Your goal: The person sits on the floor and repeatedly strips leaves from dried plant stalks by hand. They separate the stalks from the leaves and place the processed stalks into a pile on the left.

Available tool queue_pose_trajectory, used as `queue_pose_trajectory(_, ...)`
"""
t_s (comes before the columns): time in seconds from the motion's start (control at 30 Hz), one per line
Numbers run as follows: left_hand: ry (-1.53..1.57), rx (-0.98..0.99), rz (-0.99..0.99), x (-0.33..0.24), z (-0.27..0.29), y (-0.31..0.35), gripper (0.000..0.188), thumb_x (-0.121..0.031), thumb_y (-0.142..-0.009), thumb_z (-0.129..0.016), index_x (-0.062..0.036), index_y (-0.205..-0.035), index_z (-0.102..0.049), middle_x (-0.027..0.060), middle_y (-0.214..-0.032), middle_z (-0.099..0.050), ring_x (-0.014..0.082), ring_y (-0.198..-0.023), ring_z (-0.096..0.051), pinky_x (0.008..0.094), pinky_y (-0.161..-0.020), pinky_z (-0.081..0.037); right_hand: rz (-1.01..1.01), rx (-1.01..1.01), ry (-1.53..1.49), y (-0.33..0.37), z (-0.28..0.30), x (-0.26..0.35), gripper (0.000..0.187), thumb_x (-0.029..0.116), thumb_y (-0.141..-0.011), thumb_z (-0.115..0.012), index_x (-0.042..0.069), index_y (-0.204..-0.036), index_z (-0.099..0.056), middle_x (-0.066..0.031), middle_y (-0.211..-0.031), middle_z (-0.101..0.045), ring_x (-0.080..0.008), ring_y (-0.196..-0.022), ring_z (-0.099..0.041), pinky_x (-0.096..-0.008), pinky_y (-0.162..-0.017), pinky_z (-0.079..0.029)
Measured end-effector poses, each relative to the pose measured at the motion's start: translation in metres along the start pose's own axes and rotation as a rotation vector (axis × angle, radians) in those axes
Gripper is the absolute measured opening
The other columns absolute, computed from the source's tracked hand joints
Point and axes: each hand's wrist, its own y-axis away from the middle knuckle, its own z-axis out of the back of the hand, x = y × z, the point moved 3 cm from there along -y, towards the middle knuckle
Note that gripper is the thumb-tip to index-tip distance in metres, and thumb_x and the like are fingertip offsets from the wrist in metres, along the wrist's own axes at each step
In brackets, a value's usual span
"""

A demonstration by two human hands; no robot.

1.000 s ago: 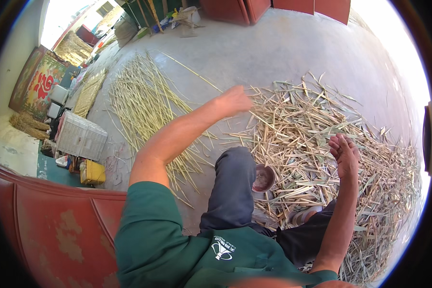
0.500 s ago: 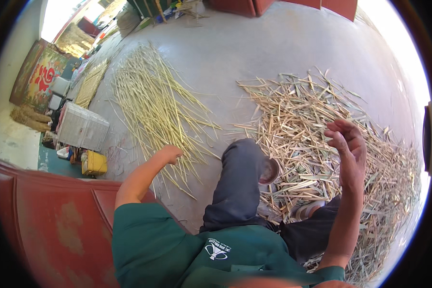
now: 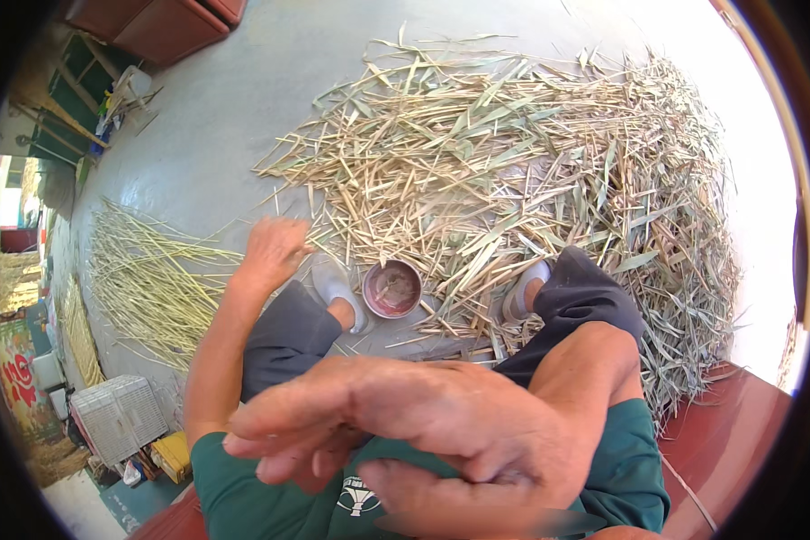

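Observation:
My left hand (image 3: 275,252) is held out over the floor, between the pile of green stalks and my left shoe. Its fingers are curled closed, and whatever is in them, if anything, is hidden. Close in front of my chest is my right hand (image 3: 432,423), with fingers stretched toward the left and the thumb apart below them; nothing shows in it. A reddish-brown bowl (image 3: 392,308) stands on the floor between my feet. Long thin green stalks (image 3: 153,279) lie at the left. A wide heap of cut straw pieces and dry leaves (image 3: 477,180) spreads ahead and to the right.
A white wire crate (image 3: 119,416) and a yellow container (image 3: 173,455) stand at the lower left. A dark red cabinet (image 3: 175,31) is at the upper left, near assorted clutter (image 3: 121,99). My shoes (image 3: 337,290) rest by the straw's near edge.
My view has turned to the right, so the stalks sit farther left and the bowl shows fully. My right hand has come from over the straw to close before my chest.

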Motion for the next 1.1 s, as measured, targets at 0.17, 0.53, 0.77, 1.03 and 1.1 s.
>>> queue_pose_trajectory(0.17,0.7,-0.111,-0.12,-0.061,-0.145,-0.052,0.027,-0.026,-0.08,-0.075,-0.0066,-0.084,-0.057,0.0145,-0.083,-0.065,0.0369,-0.087,-0.064,0.0491,-0.077,-0.047,-0.19,-0.135,0.481,-0.072,0.102,-0.056,0.036,0.007,-0.093,-0.051,-0.009,-0.126,-0.055,-0.0198,-0.116,-0.068,-0.022,-0.107,-0.068,-0.0324,-0.092,-0.054)
queue_pose_trajectory(0.53,0.165,0.398,0.017,-0.121,-0.347,-0.037,0.03,-0.018,-0.069,-0.08,-0.0072,-0.094,-0.068,0.0125,-0.094,-0.068,0.0297,-0.086,-0.069,0.0406,-0.073,-0.054,-0.577,-1.151,1.685,0.075,0.532,-0.183,0.022,0.015,-0.088,-0.06,0.008,-0.105,-0.072,-0.02,-0.108,-0.069,-0.0383,-0.099,-0.067,-0.0451,-0.085,-0.054)
queue_pose_trajectory(0.77,0.028,0.453,-0.013,-0.134,-0.367,-0.042,0.017,-0.014,-0.08,-0.068,-0.0091,-0.097,-0.07,0.0104,-0.098,-0.069,0.0256,-0.089,-0.069,0.0397,-0.074,-0.052,-0.358,-0.08,2.248,0.036,0.546,-0.195,0.042,0.015,-0.079,-0.069,0.011,-0.12,-0.061,-0.0075,-0.109,-0.064,-0.0278,-0.11,-0.058,-0.0395,-0.095,-0.045)
queue_pose_trajectory(1.03,0.043,0.624,0.006,-0.14,-0.377,-0.049,0.019,-0.014,-0.083,-0.066,-0.008,-0.099,-0.075,0.0113,-0.102,-0.07,0.0261,-0.096,-0.068,0.0406,-0.075,-0.051,-1.612,0.52,1.874,0.13,0.568,-0.156,0.017,0.017,-0.083,-0.068,0.012,-0.098,-0.076,-0.0105,-0.107,-0.073,-0.0285,-0.104,-0.07,-0.0422,-0.083,-0.055)
queue_pose_trajectory(1.1,0.042,0.642,0.03,-0.139,-0.382,-0.047,0.02,-0.014,-0.085,-0.064,-0.0069,-0.099,-0.076,0.0121,-0.104,-0.07,0.0265,-0.097,-0.068,0.042,-0.076,-0.051,-1.714,0.28,1.821,0.14,0.58,-0.14,0.019,0.02,-0.086,-0.064,0.011,-0.097,-0.076,-0.0108,-0.107,-0.075,-0.03,-0.101,-0.071,-0.0428,-0.082,-0.057)
